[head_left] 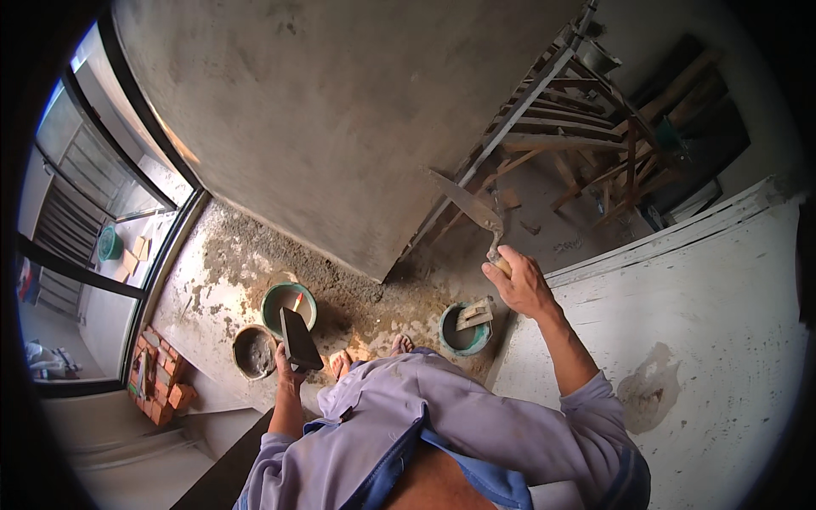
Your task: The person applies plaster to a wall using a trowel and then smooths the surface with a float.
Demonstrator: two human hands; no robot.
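My right hand is closed round the wooden handle of a trowel. Its long metal blade points up and left, with the tip close to or against the edge of the grey plastered wall; I cannot tell whether they touch. Lower and to the left, my left hand grips a dark rectangular plastering float. Under the float on the floor stand a green bucket with a red-and-white handled tool in it and a round basin of grey mortar.
Another green bucket holding a wooden float stands right of my feet. Red bricks are piled at the left near a black-framed glass door. Timber lumber clutters the back right. A white spattered board lies right.
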